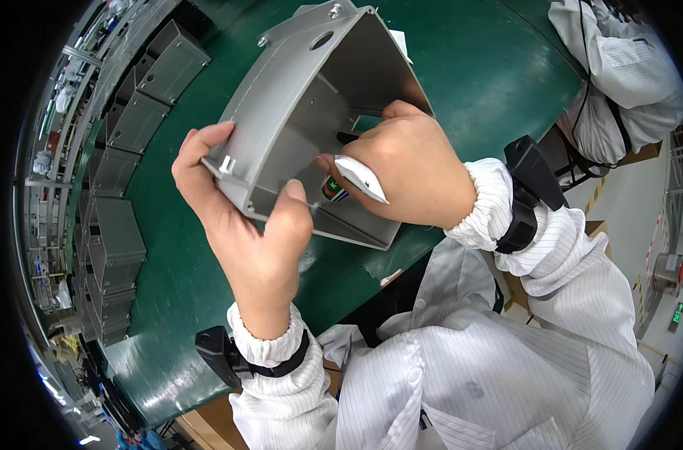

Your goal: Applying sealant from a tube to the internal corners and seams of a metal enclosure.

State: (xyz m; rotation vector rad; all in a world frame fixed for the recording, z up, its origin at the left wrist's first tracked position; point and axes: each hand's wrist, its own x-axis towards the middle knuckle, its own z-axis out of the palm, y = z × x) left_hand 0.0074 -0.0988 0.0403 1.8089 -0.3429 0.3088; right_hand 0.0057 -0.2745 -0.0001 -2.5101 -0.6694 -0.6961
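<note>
Metal housing (pixel 281 112), grey and box-shaped with its open side facing the person, stands tilted in front of them over the green tabletop (pixel 491 97); whether its underside touches that surface cannot be told. The left hand (pixel 251 251) is partly open, fingers and thumb spread around the lower left corner of the housing, with the fingertips along the outer wall and the thumb near the front edge by the opening. Closed into a loose fist, the right hand (pixel 416 165) reaches into the opening and has hold of a white tube (pixel 362 178), whose flattened end sticks out toward the person and whose green-marked part shows below the fingers. A dark tip (pixel 347 138) pokes out past the knuckles on the far side; whether it belongs to the tube is unclear. A round hole (pixel 321 40) pierces the upper part of the housing's frame, and small metal studs stand out along its outer edges. To the left, a curved-looking row of similar grey housings (pixel 115 236) lines the table. Both wrists carry black strapped devices (pixel 535 176) over white striped sleeves (pixel 574 262), and pale clothing (pixel 634 67) shows at the upper right.
</note>
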